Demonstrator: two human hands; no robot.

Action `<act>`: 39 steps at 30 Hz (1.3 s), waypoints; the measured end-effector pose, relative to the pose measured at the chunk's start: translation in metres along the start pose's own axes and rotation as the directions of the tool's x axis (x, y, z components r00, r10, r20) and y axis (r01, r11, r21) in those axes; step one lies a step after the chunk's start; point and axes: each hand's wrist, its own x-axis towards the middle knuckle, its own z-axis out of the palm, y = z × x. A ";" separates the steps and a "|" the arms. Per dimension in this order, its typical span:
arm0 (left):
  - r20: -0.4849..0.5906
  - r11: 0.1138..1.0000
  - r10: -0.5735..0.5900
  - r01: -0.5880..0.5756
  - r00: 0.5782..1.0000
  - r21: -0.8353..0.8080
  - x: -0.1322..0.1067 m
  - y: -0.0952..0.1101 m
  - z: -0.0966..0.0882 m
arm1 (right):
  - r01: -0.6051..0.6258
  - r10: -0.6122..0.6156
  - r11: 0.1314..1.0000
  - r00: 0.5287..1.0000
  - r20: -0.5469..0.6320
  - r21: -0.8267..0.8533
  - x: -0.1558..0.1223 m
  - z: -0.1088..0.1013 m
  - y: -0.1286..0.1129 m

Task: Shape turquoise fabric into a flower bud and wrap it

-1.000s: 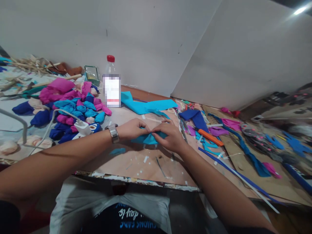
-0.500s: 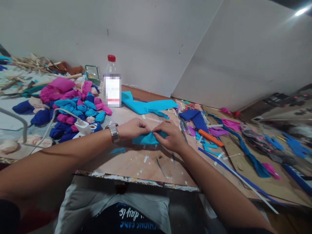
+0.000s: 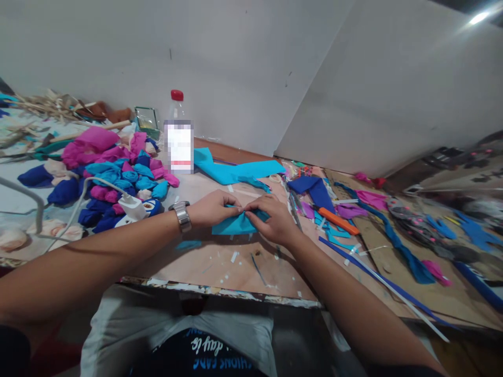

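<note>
Between my hands, just above the wooden tabletop (image 3: 220, 267), is a small piece of turquoise crepe paper (image 3: 233, 226). My left hand (image 3: 216, 208), with a metal watch (image 3: 182, 216) on its wrist, pinches the paper's upper edge. Thumb and fingers of my right hand (image 3: 272, 217) are closed on the same piece, right beside the left fingertips. The paper is gathered where the fingertips meet, and its lower edge hangs loose. My right hand covers part of its right side. A longer turquoise strip (image 3: 239, 172) lies behind my hands.
A red-capped bottle (image 3: 178, 146) stands near the wall. Left of it are heaped pink and blue crepe-paper bundles (image 3: 118, 178) and a white plug (image 3: 133, 207) with its cable. To the right lie an orange cutter (image 3: 338, 221), paper scraps and a dark blue strip (image 3: 353, 260).
Both hands stay in nearly the same place, still pinching the turquoise paper. The whole view has shifted slightly.
</note>
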 end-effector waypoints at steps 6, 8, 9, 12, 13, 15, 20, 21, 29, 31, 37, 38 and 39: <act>-0.042 0.997 0.049 -0.047 0.998 0.060 0.000 0.001 0.003 | 0.007 -0.007 1.000 1.000 -0.008 -0.011 0.001 -0.001 0.000; -0.071 0.989 0.092 -0.083 0.993 0.123 -0.002 0.004 0.004 | -0.019 0.019 1.000 1.000 0.003 -0.012 0.000 -0.001 -0.001; -0.086 0.982 0.114 -0.099 0.990 0.158 -0.004 0.006 0.004 | -0.033 0.033 0.999 0.999 0.011 -0.012 0.000 -0.001 -0.001; -0.113 0.948 0.180 -0.141 0.977 0.285 -0.008 0.010 0.006 | -0.064 0.065 0.998 0.997 0.047 -0.016 0.000 -0.001 -0.002; -0.114 0.930 0.203 -0.155 0.973 0.333 -0.010 0.011 0.007 | -0.071 0.072 0.997 0.996 0.060 -0.018 0.000 -0.001 -0.002; -0.107 0.885 0.240 -0.172 0.965 0.433 -0.012 0.012 0.009 | -0.078 0.080 0.997 0.993 0.082 -0.017 0.000 0.000 -0.003; -0.068 0.756 0.289 -0.184 0.955 0.629 -0.013 0.010 0.012 | -0.085 0.086 0.996 0.986 0.142 -0.017 0.000 0.001 -0.003; -0.058 0.738 0.296 -0.189 0.954 0.648 -0.013 0.010 0.013 | -0.086 0.088 0.996 0.984 0.153 -0.018 0.000 0.001 -0.003; -0.107 0.787 0.233 -0.122 0.967 0.605 -0.012 0.010 0.011 | -0.120 0.117 0.992 0.990 0.073 0.040 0.001 -0.002 -0.006; -0.122 0.798 0.225 -0.111 0.967 0.592 -0.011 0.009 0.010 | -0.122 0.120 0.992 0.991 0.049 0.030 0.001 -0.002 -0.005; -0.126 0.808 0.243 -0.128 0.962 0.575 -0.010 0.006 0.010 | -0.127 0.129 0.992 0.983 0.134 -0.020 0.002 -0.002 -0.005; -0.121 0.807 0.261 -0.148 0.958 0.571 -0.010 0.006 0.011 | -0.122 0.125 0.992 0.980 0.153 -0.028 0.002 -0.002 -0.006; -0.115 0.807 0.281 -0.169 0.953 0.566 -0.011 0.006 0.011 | -0.118 0.122 0.992 0.979 0.166 -0.034 0.002 -0.002 -0.006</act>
